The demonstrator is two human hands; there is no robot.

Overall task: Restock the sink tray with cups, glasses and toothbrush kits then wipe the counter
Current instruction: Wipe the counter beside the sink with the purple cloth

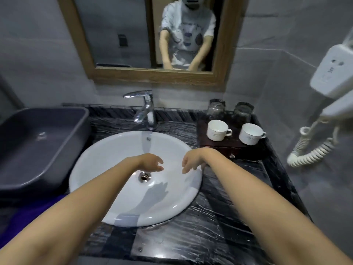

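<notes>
Both my hands hang over the white round sink (107, 155). My left hand (150, 162) and my right hand (192, 160) face each other with loosely curled fingers and hold nothing. A dark wooden tray (235, 148) stands on the black marble counter (210, 226) to the right of the sink. On the tray sit two white cups (216, 130) (249, 133) in front and two glasses (215, 109) (242, 112) upside down behind them. No toothbrush kit is visible.
A grey plastic tub (38, 142) stands on the counter at the left, with a purple cloth (28, 213) below it. A chrome tap (145, 109) rises behind the sink under a wood-framed mirror (152, 75). A wall hairdryer (336, 87) with coiled cord hangs at the right.
</notes>
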